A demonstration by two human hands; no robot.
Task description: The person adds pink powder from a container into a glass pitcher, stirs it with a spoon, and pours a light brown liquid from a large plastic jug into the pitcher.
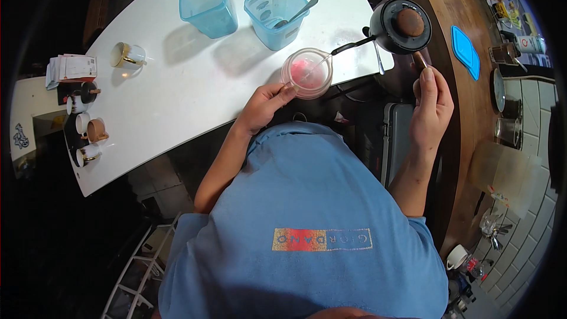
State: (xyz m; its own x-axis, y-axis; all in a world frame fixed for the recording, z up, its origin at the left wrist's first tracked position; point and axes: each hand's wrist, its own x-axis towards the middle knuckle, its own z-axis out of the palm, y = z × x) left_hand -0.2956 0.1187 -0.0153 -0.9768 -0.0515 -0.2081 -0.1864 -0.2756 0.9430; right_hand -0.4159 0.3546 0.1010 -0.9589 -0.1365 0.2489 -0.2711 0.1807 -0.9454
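My left hand (pixel 263 106) holds a clear glass cup (pixel 307 74) with pink contents at the near edge of the white table (pixel 195 88). My right hand (pixel 431 106) grips the brown handle of a black kettle (pixel 401 23) with a brown lid knob. The kettle's thin spout (pixel 351 46) points left, its tip just above the cup's rim. What looks like a thin stream runs from the spout into the cup.
Two blue plastic tubs (pixel 208 7) (pixel 276 13) stand at the back of the table, the right one with a spoon in it. A white mug (pixel 127 55) sits left. A blue lid (pixel 465 52) lies on the wooden counter (pixel 472 124). Cups (pixel 88 133) line a left shelf.
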